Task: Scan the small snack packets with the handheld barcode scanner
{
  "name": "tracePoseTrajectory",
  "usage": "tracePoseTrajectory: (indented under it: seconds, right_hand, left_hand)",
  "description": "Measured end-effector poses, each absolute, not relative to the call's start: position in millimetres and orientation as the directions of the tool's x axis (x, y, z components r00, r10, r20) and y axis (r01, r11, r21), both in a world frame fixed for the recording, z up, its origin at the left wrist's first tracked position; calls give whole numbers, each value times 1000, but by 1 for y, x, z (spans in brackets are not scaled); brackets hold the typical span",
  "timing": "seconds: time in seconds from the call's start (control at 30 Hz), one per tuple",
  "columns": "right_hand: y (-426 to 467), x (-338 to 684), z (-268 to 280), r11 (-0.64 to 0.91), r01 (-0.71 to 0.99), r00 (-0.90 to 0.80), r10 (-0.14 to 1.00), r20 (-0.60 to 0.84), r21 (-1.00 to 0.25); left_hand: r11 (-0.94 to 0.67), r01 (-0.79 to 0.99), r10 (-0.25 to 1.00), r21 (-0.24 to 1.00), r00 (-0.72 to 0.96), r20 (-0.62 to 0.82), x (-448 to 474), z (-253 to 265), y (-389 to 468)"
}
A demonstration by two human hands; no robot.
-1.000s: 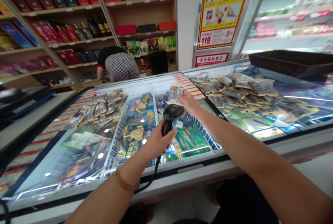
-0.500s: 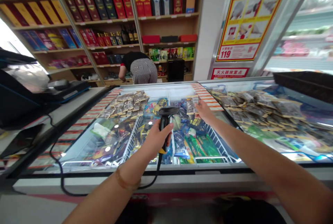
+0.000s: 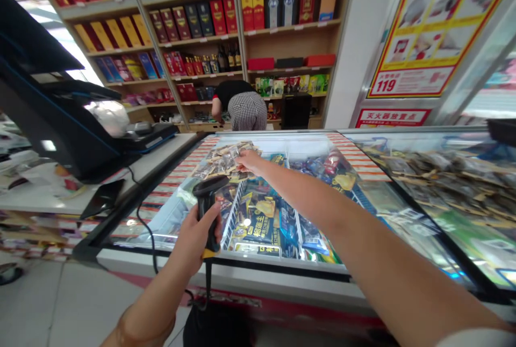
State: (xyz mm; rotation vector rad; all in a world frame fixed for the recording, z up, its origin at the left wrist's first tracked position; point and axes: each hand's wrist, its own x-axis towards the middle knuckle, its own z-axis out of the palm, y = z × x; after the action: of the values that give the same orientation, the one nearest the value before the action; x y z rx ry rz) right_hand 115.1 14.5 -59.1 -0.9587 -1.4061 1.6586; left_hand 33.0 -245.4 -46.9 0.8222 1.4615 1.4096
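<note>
My left hand (image 3: 195, 234) is wrapped round the handle of a black barcode scanner (image 3: 209, 188) with a yellow-tipped base. A cord hangs from it, and its head is over the near left part of a glass-topped chest freezer (image 3: 282, 267). Farther off, my right hand (image 3: 249, 162) is at the right side of a pile of small flat packets (image 3: 215, 167) on the glass. Its fingers pinch a clear-fronted packet (image 3: 234, 151) at the pile; the fingertips are partly hidden. Below the glass lie bagged goods (image 3: 260, 223) in white wire baskets.
A second pile of packets (image 3: 439, 170) lies on the right. At left a black checkout machine (image 3: 64, 116) stands on a counter (image 3: 161, 151). Beyond the freezer a person (image 3: 242, 104) bends before shelves of boxes (image 3: 209, 16). The scanner's cord runs across the freezer's left edge.
My right hand has moved left with a packet, from the right side of the glass to the left pile. The scanner has moved left and nearer to me. The view has turned left.
</note>
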Motion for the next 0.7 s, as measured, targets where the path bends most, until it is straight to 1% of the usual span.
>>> tracePoseTrajectory:
  seconds: [0.1, 0.23, 0.37, 0.5, 0.6, 0.63, 0.67, 0.7]
  right_hand:
    - [22, 88, -56, -114, -125, -416, 908, -52, -986]
    - [24, 104, -59, -73, -160, -346, 938, -13, -984]
    - [14, 172, -70, 4, -96, -230, 973, 26, -995]
    - [-4, 278, -87, 59, 36, -67, 996, 57, -998]
    - [-24, 373, -99, 69, 180, 64, 995, 82, -981]
    - [-32, 407, -102, 98, 365, 104, 984, 145, -926]
    - [-41, 439, -104, 104, 545, 109, 975, 193, -832]
    - [-51, 471, -104, 87, 685, 127, 963, 236, -723]
  left_hand:
    - [104, -130, 916, 986, -373, -146, 28, -47, -250]
    - [116, -142, 923, 983, -349, -160, 37, -50, -245]
    - [117, -157, 943, 981, -292, -159, 62, -56, -230]
    - [93, -173, 974, 981, -188, -126, 102, -62, -210]
    - [106, -168, 990, 980, -73, -119, 139, -64, -195]
    - [111, -162, 992, 981, -35, -118, 152, -64, -190]
    - [113, -154, 993, 982, -1, -115, 165, -63, -185]
    - [114, -144, 993, 983, 31, -110, 177, -63, -180]
